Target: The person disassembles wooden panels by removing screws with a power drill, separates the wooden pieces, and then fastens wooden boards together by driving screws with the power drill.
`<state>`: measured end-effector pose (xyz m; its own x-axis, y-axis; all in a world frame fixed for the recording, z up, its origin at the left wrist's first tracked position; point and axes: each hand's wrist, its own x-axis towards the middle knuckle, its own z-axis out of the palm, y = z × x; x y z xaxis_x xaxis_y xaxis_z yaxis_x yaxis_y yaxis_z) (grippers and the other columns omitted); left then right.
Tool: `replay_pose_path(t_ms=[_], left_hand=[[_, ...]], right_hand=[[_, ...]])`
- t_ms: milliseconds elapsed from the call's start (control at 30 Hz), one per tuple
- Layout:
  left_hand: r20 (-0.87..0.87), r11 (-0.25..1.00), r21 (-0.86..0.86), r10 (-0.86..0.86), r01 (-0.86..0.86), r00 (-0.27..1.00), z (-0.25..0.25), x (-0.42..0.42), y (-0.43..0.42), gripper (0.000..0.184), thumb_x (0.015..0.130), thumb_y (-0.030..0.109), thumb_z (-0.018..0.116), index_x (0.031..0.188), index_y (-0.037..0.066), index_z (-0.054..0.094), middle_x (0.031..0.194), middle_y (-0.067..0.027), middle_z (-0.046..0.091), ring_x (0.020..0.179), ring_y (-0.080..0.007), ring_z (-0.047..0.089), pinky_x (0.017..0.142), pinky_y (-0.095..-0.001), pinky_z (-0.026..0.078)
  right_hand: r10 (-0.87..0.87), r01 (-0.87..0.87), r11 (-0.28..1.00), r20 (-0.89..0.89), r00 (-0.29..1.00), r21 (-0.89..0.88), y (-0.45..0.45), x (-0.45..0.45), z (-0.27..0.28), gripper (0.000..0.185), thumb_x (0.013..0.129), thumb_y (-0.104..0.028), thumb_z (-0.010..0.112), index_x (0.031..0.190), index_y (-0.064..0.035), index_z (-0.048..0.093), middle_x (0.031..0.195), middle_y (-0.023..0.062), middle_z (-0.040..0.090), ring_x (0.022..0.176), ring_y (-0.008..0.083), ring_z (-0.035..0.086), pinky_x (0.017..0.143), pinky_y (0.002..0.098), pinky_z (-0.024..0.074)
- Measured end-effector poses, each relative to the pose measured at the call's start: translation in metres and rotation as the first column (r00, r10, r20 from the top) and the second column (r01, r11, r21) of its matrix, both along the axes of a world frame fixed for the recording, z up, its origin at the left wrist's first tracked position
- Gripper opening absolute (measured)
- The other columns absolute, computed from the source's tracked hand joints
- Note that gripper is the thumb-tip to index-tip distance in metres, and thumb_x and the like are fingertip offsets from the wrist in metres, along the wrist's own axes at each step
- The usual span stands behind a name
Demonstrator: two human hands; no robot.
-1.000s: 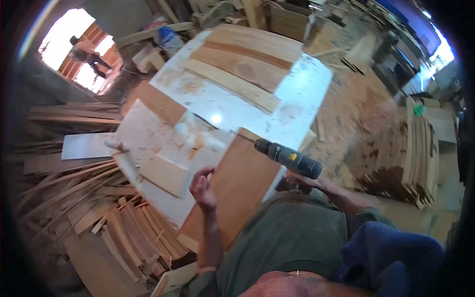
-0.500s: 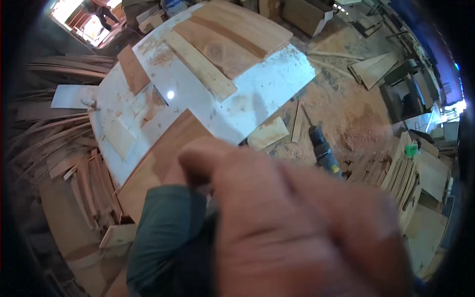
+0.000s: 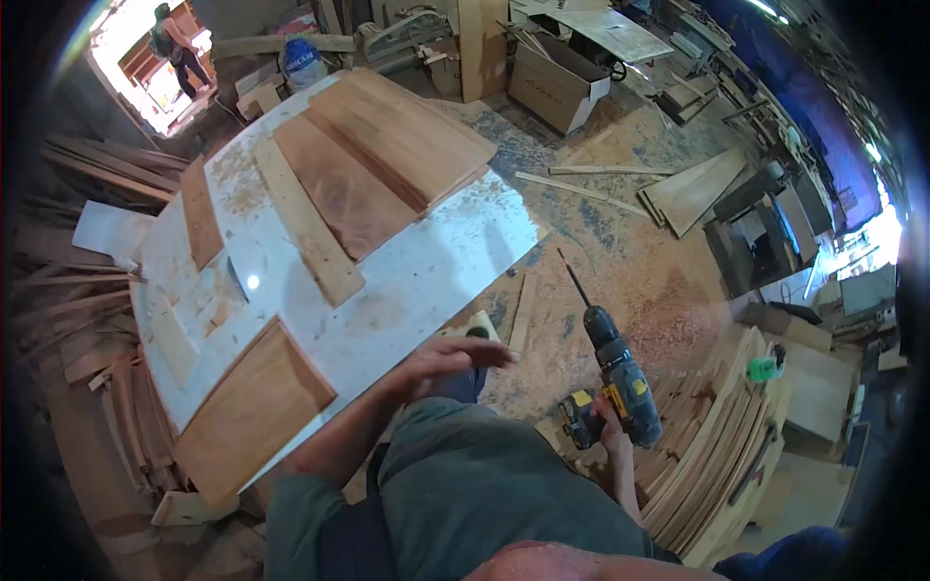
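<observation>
Probably nose-heavy and rigid, the cordless drill (image 3: 628, 387) is beside the white table (image 3: 412, 290), its grip, the best hold, wrapped by the right hand (image 3: 613, 428), while the left hand (image 3: 450, 358) extends loosely, fingers outstretched.

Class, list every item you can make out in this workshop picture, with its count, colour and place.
Cordless drill: one, dark with yellow, in the right hand
Worktable: one, white, left of centre
Wooden panels: at least four, brown, on the worktable
Narrow board: one, pale, among them
Cardboard box: one, brown, top centre
Wood strips: many, brown, lower right; more at left
Sawdust: uncounted, reddish, floor
Green object: one, unclear, on the right-hand strips
Other person: one, top-left opening
Left hand: one, beside the worktable, nothing visibly held
Right hand: one, gripping the drill
</observation>
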<state>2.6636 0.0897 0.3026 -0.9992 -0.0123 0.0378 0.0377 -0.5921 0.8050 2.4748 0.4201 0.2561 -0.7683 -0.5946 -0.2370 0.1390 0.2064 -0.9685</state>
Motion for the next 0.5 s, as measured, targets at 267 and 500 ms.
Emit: replay_pose_path(t_ms=[267, 500], left_hand=[[0.293, 0.566, -0.279, 0.819, -0.776, 0.493, -0.174, -0.102, -0.133, 0.032, 0.093, 0.021, 0.06, 0.114, -0.003, 0.063, 0.11, -0.0077, 0.067, 0.101, -0.0169, 0.06, 0.093, -0.0318, 0.047], [0.006, -0.035, -0.955, 0.991, -0.294, -0.136, -0.269, -0.27, -0.264, 0.067, 0.085, 0.038, 0.069, 0.133, -0.004, 0.05, 0.132, -0.0249, 0.055, 0.126, -0.0366, 0.051, 0.106, -0.0441, 0.039]], right_hand=[[0.232, -0.187, 0.959, -0.203, 0.951, 0.215, -0.104, -0.174, -0.004, 0.025, 0.088, -0.017, 0.076, 0.107, -0.0067, 0.064, 0.092, 0.0003, 0.064, 0.085, 0.013, 0.059, 0.074, 0.0306, 0.0506], [0.471, -0.383, 0.837, -0.159, 0.867, 0.392, -0.233, -0.297, 0.067, 0.013, 0.088, -0.014, 0.072, 0.096, -0.0084, 0.063, 0.083, -0.001, 0.058, 0.077, 0.0104, 0.055, 0.069, 0.0277, 0.0462]])
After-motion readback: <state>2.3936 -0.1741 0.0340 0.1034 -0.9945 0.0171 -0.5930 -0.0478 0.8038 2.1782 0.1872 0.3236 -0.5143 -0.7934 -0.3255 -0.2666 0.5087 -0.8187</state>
